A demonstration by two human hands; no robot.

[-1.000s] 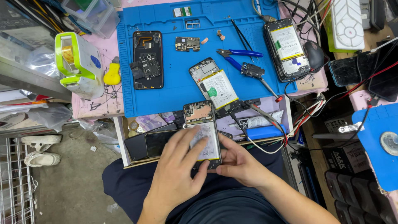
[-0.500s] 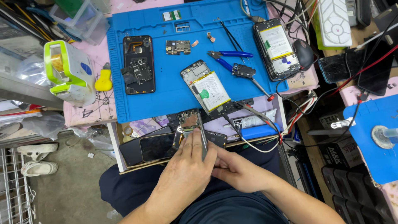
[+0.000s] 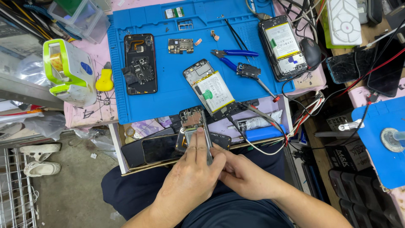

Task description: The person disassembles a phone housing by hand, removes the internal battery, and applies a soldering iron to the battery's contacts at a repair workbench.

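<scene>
Both hands are down at the near edge of the surface, over the person's lap, working on an opened smartphone with its bare circuit board showing (image 3: 193,122). The left hand (image 3: 192,179) is closed around the phone's lower body, fingers laid along its face, while the right hand (image 3: 242,177) presses in from the side, thumb and fingertips pinched against the phone's edge; whether a thin tool lies between them I cannot tell. The phone hangs just above an open shallow drawer (image 3: 126,158) holding dark glass phone panels (image 3: 158,147). Beyond it, on the blue silicone repair mat (image 3: 168,93), lie another opened phone with a white battery (image 3: 211,90), a black phone frame with its parts exposed (image 3: 140,63), a small loose green circuit board (image 3: 180,45) and blue-handled cutters (image 3: 236,55). From where I stand the risk looks plain: the phone is held in the air, not resting on the mat, so a slip of the pinching hand could flex the frame, tear a ribbon cable or drop the phone onto the glass panels below. Tiny parts could fall into the drawer clutter.
</scene>
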